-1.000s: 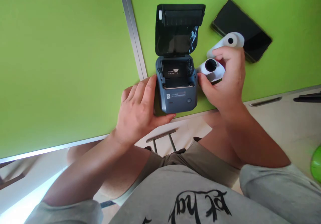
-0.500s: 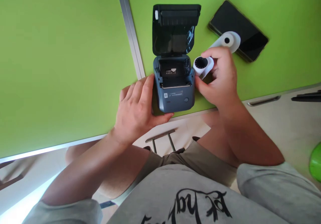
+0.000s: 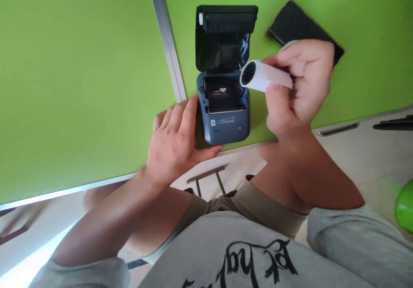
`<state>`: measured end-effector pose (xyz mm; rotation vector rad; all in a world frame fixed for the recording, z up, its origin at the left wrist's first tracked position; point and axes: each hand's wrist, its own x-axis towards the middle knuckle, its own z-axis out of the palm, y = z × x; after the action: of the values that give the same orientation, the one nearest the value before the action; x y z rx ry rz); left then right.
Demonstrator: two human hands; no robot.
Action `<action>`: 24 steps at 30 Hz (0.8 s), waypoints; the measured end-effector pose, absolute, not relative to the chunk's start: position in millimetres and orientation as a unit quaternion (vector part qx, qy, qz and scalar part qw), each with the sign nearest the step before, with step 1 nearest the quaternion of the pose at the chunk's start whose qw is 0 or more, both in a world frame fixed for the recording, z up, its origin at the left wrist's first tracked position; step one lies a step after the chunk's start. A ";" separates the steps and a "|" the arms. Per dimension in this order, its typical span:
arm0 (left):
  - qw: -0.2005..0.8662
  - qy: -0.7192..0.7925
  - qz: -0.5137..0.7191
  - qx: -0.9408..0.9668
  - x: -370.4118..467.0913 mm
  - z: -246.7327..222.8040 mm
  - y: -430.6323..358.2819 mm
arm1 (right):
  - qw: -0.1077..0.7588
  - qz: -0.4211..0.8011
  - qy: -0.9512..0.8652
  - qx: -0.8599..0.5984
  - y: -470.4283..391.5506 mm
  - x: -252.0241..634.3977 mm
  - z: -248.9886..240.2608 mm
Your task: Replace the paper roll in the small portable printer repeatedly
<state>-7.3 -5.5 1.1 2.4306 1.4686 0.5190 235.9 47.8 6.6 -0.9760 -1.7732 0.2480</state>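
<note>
A small blue-grey label printer [image 3: 226,126] stands on the table with its dark lid [image 3: 222,42] swung up. Its paper bay shows no roll inside. My left hand [image 3: 176,135] holds the printer from the left, fingers along its side and thumb across its front edge. Above the bay's right edge, my right hand [image 3: 303,81] grips a white paper roll [image 3: 267,75] between thumb and fingers. The roll is tilted, with its dark hollow core facing left. Behind my right hand, only a sliver of another white object [image 3: 290,44] shows.
A black phone [image 3: 298,19] lies at the back right, partly covered by my right hand. The green table [image 3: 80,72] has a metal seam strip [image 3: 167,42] left of the printer. A drawer handle [image 3: 337,129] is below the front edge; a green round object [image 3: 405,206] is at far right.
My right hand has lifted the paper roll from beside the printer and turned it onto its side. It now covers part of the phone. My left hand and the printer stay put.
</note>
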 end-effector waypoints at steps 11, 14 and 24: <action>0.122 0.496 0.197 0.837 -7.0 1.0 -5.7 | 0.480 0.216 -0.747 -0.406 67.2 219.3 -2.8; 0.116 0.491 0.194 0.841 -7.4 1.1 -5.3 | 0.457 0.238 -0.741 -0.430 66.0 221.5 -0.9; 0.100 0.494 0.190 0.843 -7.4 -1.2 -5.4 | 0.475 0.254 -0.742 -0.398 62.5 217.6 -0.6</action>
<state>-7.4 -5.4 -1.2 2.4909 1.4604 0.5627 217.6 62.5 -0.6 -0.9722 -1.8148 0.6214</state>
